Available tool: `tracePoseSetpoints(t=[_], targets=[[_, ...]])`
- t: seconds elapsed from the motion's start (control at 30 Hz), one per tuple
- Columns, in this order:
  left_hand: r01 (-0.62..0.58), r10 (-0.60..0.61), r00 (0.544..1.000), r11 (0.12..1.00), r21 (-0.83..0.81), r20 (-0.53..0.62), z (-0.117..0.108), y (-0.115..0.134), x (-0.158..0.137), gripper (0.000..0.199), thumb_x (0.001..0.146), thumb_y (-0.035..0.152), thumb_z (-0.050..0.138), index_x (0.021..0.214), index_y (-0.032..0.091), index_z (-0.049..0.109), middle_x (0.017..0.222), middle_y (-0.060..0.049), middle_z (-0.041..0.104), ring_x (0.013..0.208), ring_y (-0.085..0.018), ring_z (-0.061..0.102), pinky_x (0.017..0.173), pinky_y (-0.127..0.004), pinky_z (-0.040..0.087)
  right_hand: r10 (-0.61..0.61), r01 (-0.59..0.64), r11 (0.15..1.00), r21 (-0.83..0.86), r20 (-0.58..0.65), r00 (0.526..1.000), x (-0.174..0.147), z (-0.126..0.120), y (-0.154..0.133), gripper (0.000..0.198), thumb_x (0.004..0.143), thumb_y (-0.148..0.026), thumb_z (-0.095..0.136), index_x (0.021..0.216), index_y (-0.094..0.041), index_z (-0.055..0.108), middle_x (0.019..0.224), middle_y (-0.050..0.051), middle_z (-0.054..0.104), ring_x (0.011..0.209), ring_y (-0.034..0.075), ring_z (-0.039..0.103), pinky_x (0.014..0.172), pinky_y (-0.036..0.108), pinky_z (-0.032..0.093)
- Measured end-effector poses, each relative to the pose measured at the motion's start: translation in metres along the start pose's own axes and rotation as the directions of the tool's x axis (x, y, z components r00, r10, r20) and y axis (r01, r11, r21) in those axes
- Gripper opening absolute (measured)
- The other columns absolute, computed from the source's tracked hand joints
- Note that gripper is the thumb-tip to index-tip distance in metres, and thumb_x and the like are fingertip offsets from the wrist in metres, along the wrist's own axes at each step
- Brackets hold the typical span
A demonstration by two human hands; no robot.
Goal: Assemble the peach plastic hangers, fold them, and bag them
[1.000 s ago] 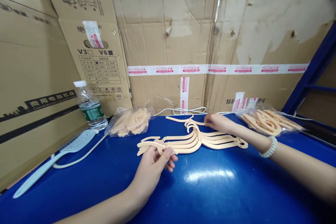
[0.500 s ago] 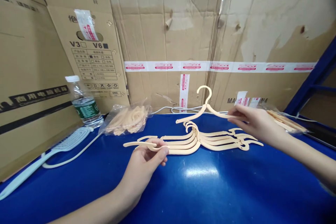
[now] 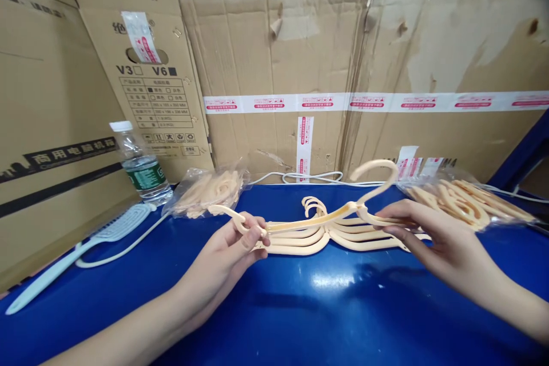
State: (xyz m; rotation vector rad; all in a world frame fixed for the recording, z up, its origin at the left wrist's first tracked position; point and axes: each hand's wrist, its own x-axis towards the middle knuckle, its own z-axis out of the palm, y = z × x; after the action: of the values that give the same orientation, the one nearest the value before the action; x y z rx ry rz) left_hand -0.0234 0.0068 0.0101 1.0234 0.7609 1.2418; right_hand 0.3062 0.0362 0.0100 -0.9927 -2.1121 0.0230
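Note:
In the head view, my right hand (image 3: 437, 234) pinches the right arm of a cream plastic clothes hanger (image 3: 317, 223). The hanger is raised and turned, its hook (image 3: 381, 167) tipping up to the right. A small curved hanger end piece (image 3: 223, 211) is closed between the thumb and fingers of my left hand (image 3: 229, 249). That piece meets the hanger's left tip at my fingertips, which partly hide the contact. Behind and below lies a row of similar hangers (image 3: 304, 250) on the blue table (image 3: 326, 320), hooks pointing away.
A bag of cream hanger parts (image 3: 210, 191) lies back left, another bag (image 3: 467, 200) back right. A water bottle (image 3: 143, 168) and a pale blue hairbrush (image 3: 86, 251) are at left. White cable (image 3: 291, 176) runs along the cardboard wall (image 3: 274, 63).
My right hand has brought the hanger nearer and turned it, so its left tip now meets the end piece. My left hand has lifted the end piece slightly up from the row.

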Motion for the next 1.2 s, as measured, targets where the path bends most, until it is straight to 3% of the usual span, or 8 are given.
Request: tracePoseSetpoints(t=[0.13,0.37,0.57,0.67,0.87,1.2], targets=[[0.068,-0.068,0.998,0.997,-0.032,0.009,0.004,0.004,-0.002,0.018,0.080,0.029,0.075,0.075,0.018,0.062,0.106,-0.005,0.059,0.090,-0.018,0.058,0.078,-0.031,0.049,-0.026,0.027,0.999,-0.035,0.005,1.000,-0.005,0.002,0.004,0.013,0.091,-0.026,0.054,0.103,-0.026,0.060,0.097,0.004,0.069,0.086,0.021,0.067,0.071,0.030,0.055],[0.057,-0.056,0.998,0.995,-0.078,0.009,0.006,0.005,-0.005,0.014,0.080,0.026,0.074,0.076,0.017,0.064,0.101,-0.005,0.065,0.082,-0.017,0.062,0.078,-0.032,0.052,-0.085,0.079,0.990,-0.114,-0.046,0.995,-0.002,0.000,0.000,0.012,0.088,-0.019,0.057,0.095,-0.028,0.060,0.082,0.001,0.069,0.071,0.018,0.067,0.062,0.027,0.053],[0.073,-0.072,0.997,0.992,-0.102,0.017,0.007,0.006,-0.006,0.016,0.079,0.024,0.075,0.074,0.016,0.062,0.099,-0.005,0.066,0.078,-0.017,0.064,0.077,-0.032,0.054,-0.070,0.069,0.995,-0.072,-0.015,0.997,-0.002,0.001,-0.003,0.017,0.090,-0.018,0.055,0.102,-0.029,0.059,0.101,0.003,0.069,0.093,0.021,0.067,0.077,0.029,0.054],[0.072,-0.071,0.997,0.993,-0.097,0.012,0.008,0.007,-0.005,0.016,0.078,0.023,0.076,0.073,0.015,0.063,0.096,-0.004,0.067,0.078,-0.016,0.065,0.077,-0.031,0.055,-0.075,0.071,0.994,-0.087,-0.042,0.996,-0.003,0.002,-0.002,0.016,0.089,-0.020,0.056,0.102,-0.030,0.058,0.098,0.002,0.068,0.089,0.021,0.066,0.074,0.031,0.054],[0.055,-0.058,0.997,0.997,-0.051,-0.048,0.009,0.005,-0.006,0.019,0.073,0.022,0.081,0.073,0.013,0.063,0.088,-0.004,0.068,0.072,-0.015,0.065,0.072,-0.029,0.054,-0.045,0.045,0.999,-0.024,-0.006,0.999,-0.005,0.001,-0.007,0.018,0.092,-0.022,0.045,0.104,-0.032,0.054,0.093,0.003,0.066,0.084,0.022,0.065,0.068,0.034,0.052],[0.004,0.005,0.980,0.999,0.047,-0.201,0.007,0.002,-0.006,0.033,0.060,0.024,0.087,0.067,0.014,0.056,0.074,-0.004,0.069,0.061,-0.013,0.061,0.062,-0.024,0.051,-0.092,0.091,0.996,-0.018,-0.037,0.995,-0.007,0.010,-0.014,0.012,0.090,-0.026,0.050,0.096,-0.027,0.060,0.089,0.005,0.071,0.080,0.021,0.069,0.068,0.032,0.054]])
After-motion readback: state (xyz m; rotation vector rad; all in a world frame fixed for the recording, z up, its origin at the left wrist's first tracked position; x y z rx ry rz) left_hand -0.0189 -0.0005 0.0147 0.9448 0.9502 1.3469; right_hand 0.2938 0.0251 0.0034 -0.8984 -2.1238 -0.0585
